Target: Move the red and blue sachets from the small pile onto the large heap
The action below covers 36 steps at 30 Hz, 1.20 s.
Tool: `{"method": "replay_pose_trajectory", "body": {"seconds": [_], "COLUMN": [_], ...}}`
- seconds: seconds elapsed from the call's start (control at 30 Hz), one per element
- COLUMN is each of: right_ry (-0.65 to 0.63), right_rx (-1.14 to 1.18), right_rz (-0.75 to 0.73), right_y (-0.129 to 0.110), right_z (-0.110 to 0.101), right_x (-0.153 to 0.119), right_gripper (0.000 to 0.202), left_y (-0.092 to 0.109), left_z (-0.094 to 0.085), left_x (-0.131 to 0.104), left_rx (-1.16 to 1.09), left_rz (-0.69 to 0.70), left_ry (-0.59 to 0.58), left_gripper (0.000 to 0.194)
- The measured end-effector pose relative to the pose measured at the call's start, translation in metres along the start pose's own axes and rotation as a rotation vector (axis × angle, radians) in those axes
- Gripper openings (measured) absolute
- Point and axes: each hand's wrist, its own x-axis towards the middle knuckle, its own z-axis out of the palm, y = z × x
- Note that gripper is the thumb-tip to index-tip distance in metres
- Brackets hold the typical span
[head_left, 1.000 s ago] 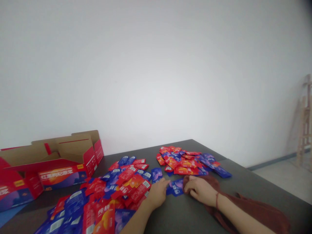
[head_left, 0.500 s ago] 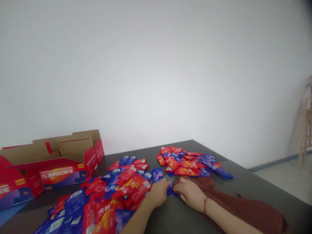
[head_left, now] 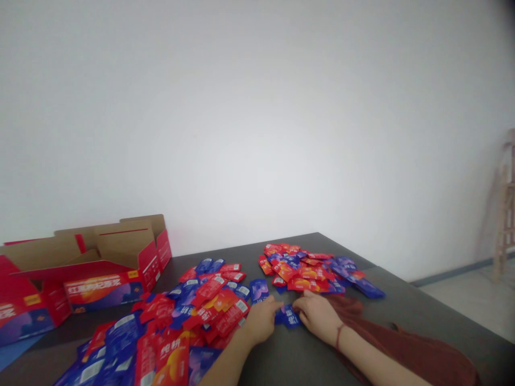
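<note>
A blue sachet (head_left: 290, 316) with white print lies low over the dark table between my two hands. My left hand (head_left: 260, 320) is at its left end, index finger stretched onto it and the other fingers curled. At the sachet's right edge, my right hand (head_left: 319, 316) has its fingers bent and closed on it; the thumb side is partly hidden. A brown cloth (head_left: 406, 343) lies crumpled beneath and beside my right forearm. Just beyond my left hand is another blue sachet (head_left: 258, 289).
To the left spreads a big pile of red and blue sachets (head_left: 213, 305). A smaller mixed pile (head_left: 306, 271) sits farther back, right of centre. Open red cardboard boxes (head_left: 108, 287) stand at the far left against the white wall (head_left: 257, 134). A wooden ladder (head_left: 505, 214) stands at the right.
My right hand has shifted slightly right, and the brown cloth has slid away from its fingers. More of the blue sachet's printed face shows. My left hand has barely moved.
</note>
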Motion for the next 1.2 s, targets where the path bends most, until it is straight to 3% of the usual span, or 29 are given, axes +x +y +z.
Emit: {"method": "replay_pose_trajectory", "body": {"seconds": [0.13,0.33,0.5,0.83,0.9,1.0,1.1,1.2], "right_ry": [-0.035,-0.011,0.018,-0.008,-0.007,-0.009,0.003,0.025], "right_rx": [-0.009,-0.062,-0.073,0.035,0.027,-0.033,-0.064,-0.052], "right_rz": [-0.114,0.091,0.165,-0.159,-0.127,0.032,0.153,0.178], "right_y": [-0.007,0.003,0.019,-0.002,-0.004,0.001,0.012,0.021], "right_z": [0.004,0.003,-0.002,0.005,0.006,0.003,0.000,0.001], "right_x": [0.005,0.003,-0.011,-0.006,-0.004,-0.004,-0.008,-0.010], "right_gripper": [0.031,0.027,0.029,0.030,0.030,0.030,0.030,0.028], "left_y": [0.001,0.003,0.002,0.000,0.003,0.009,0.009,0.008], "left_z": [-0.001,-0.004,-0.001,0.002,0.000,-0.008,-0.024,-0.041], "left_x": [0.000,0.001,0.001,0.001,0.001,-0.001,-0.007,-0.013], "left_rx": [0.016,0.018,0.003,-0.001,0.010,0.041,0.145,0.258], "left_rz": [-0.003,-0.026,-0.012,-0.014,-0.020,-0.044,-0.174,-0.342], "left_ry": [-0.021,-0.039,-0.013,0.010,0.001,-0.046,-0.111,-0.109], "left_gripper": [0.036,0.039,0.040,0.040,0.040,0.042,0.039,0.035]}}
